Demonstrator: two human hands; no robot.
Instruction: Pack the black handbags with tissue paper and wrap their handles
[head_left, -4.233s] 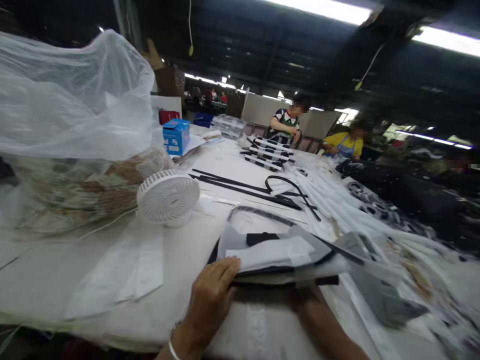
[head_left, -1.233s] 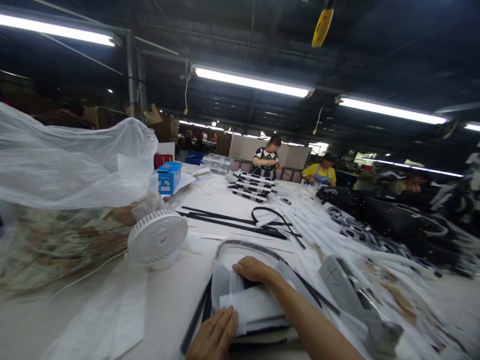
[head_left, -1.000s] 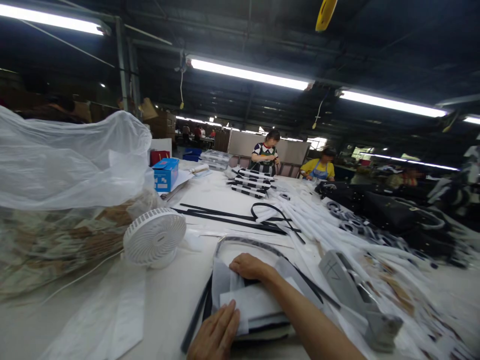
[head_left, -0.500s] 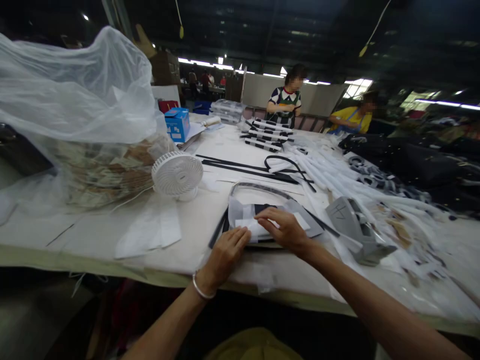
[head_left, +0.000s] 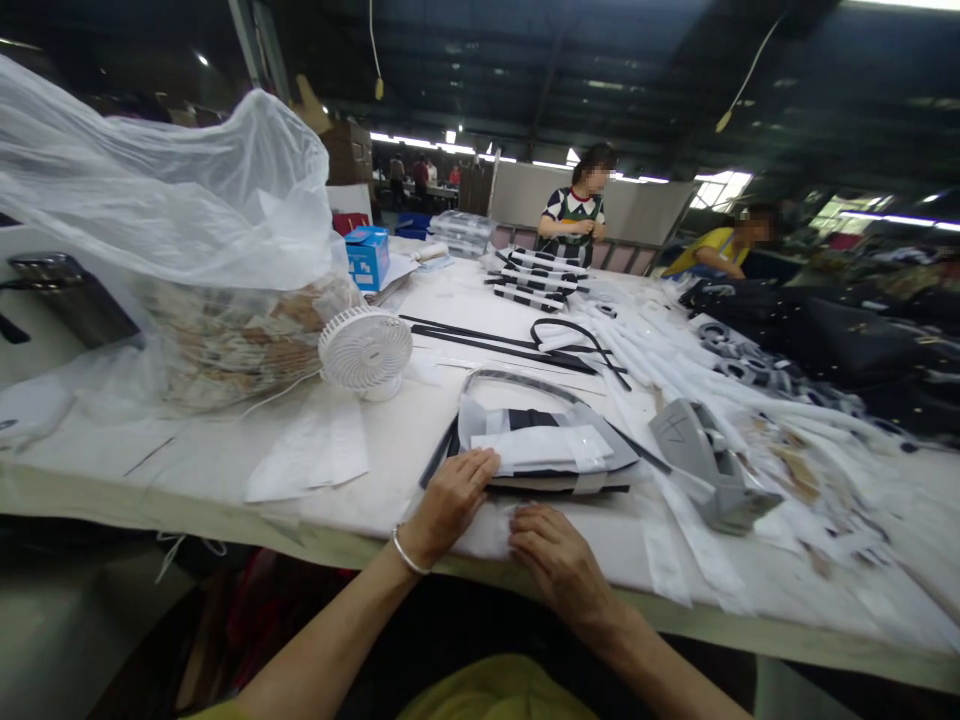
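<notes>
In front of me lies a flat bundle of black and white pieces [head_left: 540, 452], with a white folded strip [head_left: 551, 450] across it and clear tape near its front right. A grey curved band arches behind it. My left hand [head_left: 456, 500], wearing a bracelet, lies flat with outstretched fingers on the bundle's front left corner. Closer to the table's front edge, my right hand [head_left: 559, 560] is off the bundle. Its fingers are bent together at a faint clear film on the table edge; the thumb and whatever they hold are hidden.
Right of the bundle stands a grey tape dispenser [head_left: 705, 465] beside white strips [head_left: 660, 350]. A white fan [head_left: 366, 350] and a large plastic bag [head_left: 232, 330] stand left. Black strips [head_left: 495, 345] lie behind. Two co-workers [head_left: 574, 215] are across the table.
My right hand has left the top of the bundle and come down toward me to the table's front edge. The left hand stays on the bundle's corner. The camera view has shifted slightly.
</notes>
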